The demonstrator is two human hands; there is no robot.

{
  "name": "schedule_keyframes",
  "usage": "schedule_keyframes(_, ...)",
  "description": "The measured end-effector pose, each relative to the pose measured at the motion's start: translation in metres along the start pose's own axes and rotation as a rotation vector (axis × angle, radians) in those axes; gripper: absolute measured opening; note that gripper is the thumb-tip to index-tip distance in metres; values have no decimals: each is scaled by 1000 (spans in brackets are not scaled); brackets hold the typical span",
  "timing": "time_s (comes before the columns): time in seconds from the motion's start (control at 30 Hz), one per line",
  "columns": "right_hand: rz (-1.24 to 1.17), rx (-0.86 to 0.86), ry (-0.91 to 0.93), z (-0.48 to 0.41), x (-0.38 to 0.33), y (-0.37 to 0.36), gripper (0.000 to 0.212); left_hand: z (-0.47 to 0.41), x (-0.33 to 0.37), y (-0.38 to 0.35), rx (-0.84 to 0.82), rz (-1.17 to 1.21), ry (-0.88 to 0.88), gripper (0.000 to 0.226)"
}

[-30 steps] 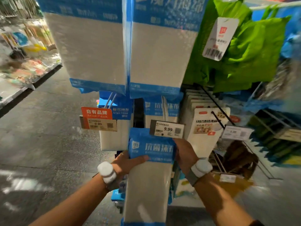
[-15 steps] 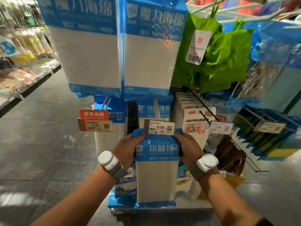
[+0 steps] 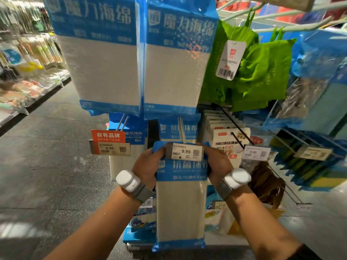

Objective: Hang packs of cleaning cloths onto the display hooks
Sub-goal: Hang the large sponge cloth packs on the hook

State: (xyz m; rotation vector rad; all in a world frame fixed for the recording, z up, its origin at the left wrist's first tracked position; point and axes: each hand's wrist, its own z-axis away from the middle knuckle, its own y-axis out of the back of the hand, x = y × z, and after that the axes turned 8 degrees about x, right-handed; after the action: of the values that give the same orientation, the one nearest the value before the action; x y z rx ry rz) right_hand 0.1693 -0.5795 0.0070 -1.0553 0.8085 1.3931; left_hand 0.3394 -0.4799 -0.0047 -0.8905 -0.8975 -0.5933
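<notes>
Blue-headed cloth pack (image 3: 180,199) held upright, header tucked behind 9.99 price tag (image 3: 185,152) at tip of double-wire hook (image 3: 181,128). Left hand (image 3: 145,166), right hand (image 3: 216,164) grip header corners, fingers curled. Hang hole hidden: keep header level, push back evenly along wires.

large blue-topped pack (image 3: 101,61) (image 3: 176,68): two, top row. narrow cloth pack (image 3: 181,203) (image 3: 189,128) (image 3: 135,136): three in view; 9.99 price tag (image 3: 109,148) (image 3: 185,152) (image 3: 255,152): three; orange label (image 3: 108,136): one. left hand (image 3: 148,166): one; right hand (image 3: 216,164): one; white wrist device (image 3: 127,180) (image 3: 237,177): two; barcode hang tag (image 3: 230,60): one.
</notes>
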Motion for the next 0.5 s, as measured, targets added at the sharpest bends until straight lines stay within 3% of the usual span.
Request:
schedule_keyframes(0.13,24,-11,-30,-11,-1,-1,33,-10,-9,8,-6,-39,-79,43)
schedule_keyframes(0.33,33,8,69,-50,-25,-26,20,-40,-35,22,35,-697,-325,44)
schedule_keyframes(0.5,174,7,191,-84,-34,-37,17,-86,-27,9,173,-836,-372,38)
